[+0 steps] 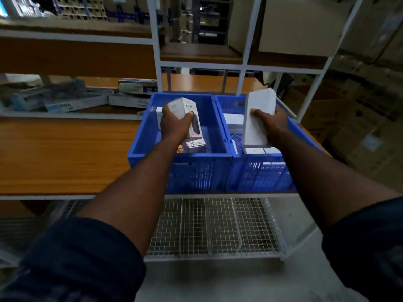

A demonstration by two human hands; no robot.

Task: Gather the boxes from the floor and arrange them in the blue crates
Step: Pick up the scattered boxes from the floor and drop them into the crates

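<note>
Two blue crates stand side by side on a wooden shelf, the left crate (139, 140) and the right crate (257, 177). My left hand (174, 125) grips a white printed box (185, 110) above the left crate, which holds other boxes (194, 146). My right hand (270, 123) grips a tall plain white box (258, 114) upright over the right crate, where white boxes (234, 119) lie inside.
The wooden shelf (65, 155) stretches left of the crates. Flat cartons (65, 103) lie on the shelf behind. A white wire rack (213, 227) sits below the shelf on the grey floor. Brown cardboard boxes (362, 136) stack at the right.
</note>
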